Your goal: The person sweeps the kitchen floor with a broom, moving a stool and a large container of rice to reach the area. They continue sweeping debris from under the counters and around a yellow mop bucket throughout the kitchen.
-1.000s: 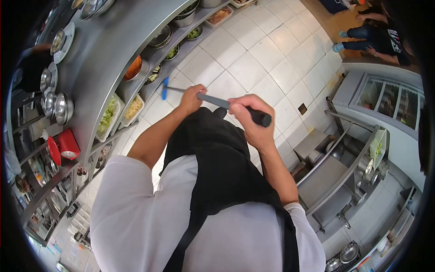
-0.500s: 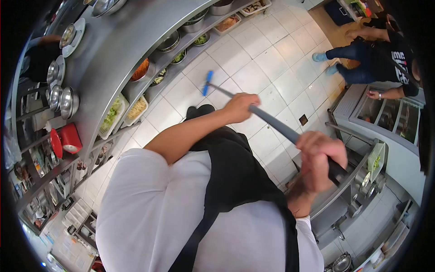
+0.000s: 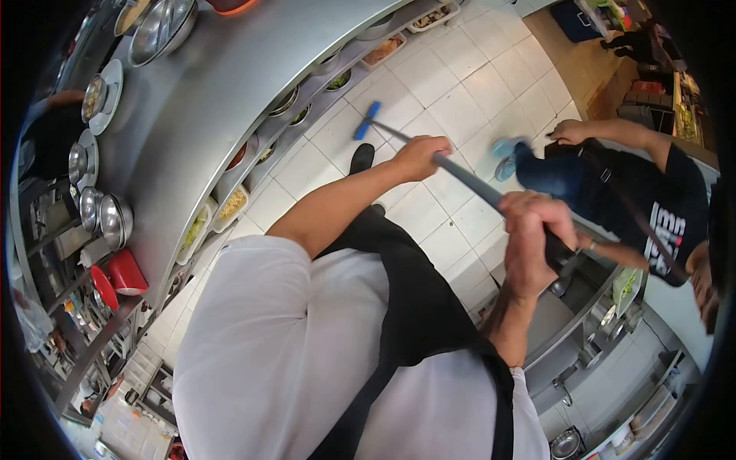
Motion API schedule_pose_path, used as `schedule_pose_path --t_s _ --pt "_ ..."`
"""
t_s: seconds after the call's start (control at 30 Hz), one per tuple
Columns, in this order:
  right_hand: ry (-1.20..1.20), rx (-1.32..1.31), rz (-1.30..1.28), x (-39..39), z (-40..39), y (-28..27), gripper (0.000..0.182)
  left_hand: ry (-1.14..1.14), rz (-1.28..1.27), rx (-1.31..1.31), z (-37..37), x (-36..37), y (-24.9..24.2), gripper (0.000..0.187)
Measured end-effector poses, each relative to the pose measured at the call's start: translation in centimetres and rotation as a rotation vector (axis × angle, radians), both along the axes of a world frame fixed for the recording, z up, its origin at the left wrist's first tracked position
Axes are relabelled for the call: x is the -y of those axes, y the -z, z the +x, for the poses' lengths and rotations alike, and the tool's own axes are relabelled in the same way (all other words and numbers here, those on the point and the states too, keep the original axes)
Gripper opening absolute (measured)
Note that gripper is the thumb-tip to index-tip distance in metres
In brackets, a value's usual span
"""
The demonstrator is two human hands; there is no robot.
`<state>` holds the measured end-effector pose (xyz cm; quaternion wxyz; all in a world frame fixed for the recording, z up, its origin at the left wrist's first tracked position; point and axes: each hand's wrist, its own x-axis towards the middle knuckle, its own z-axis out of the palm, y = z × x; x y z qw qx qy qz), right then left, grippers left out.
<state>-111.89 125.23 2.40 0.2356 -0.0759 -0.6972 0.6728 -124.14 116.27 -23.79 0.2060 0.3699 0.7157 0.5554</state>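
My left hand (image 3: 422,157) is wrapped around the middle of a grey pole, which belongs to a long-handled floor squeegee (image 3: 469,178). Higher up, close to the pole's black end, my right hand (image 3: 533,230) grips the same handle with closed fingers. The narrow blue head (image 3: 367,121) is down at the white tiled floor (image 3: 452,115), beyond my black shoe (image 3: 362,158). The pole slants from the head up toward my right side.
A steel counter (image 3: 207,100) with food trays (image 3: 232,208) on its lower shelf runs along my left. Steel bowls (image 3: 115,221) and a red scale (image 3: 126,272) stand there. On the right, a person in a dark shirt (image 3: 652,199) is close by, beside a steel cart (image 3: 567,337).
The squeegee head has shifted right and slightly up in view, with both hands still on the pole. The person at right has come closer. One of my shoes now shows farther forward.
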Motion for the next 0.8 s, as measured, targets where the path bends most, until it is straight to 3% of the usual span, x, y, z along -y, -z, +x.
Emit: schedule_pose_path --t_s 0.2,0.43,0.57,0.67,0.8 --pt "-0.030 -0.161 -0.038 -1.9 -3.6 -5.0 0.012 0.087 -0.075 -0.025 -2.9 -1.1 -4.7 0.010" --pt "-0.041 0.122 -0.209 -1.7 -9.2 2.5 0.014 -0.078 -0.352 0.145 -6.5 5.7 -0.9 0.014" --pt "0.089 0.151 -0.105 -3.4 -8.8 1.3 0.012 -0.004 -0.209 0.082 -7.6 0.6 1.4 0.011" --pt "0.257 0.098 0.009 -4.7 -8.5 -0.9 0.012 0.134 -0.077 0.054 -7.7 -5.2 0.0 0.010" --pt "0.176 -0.051 0.095 -6.5 -7.7 -3.0 0.012 0.239 0.026 0.024 -6.3 -10.3 -1.2 0.014"
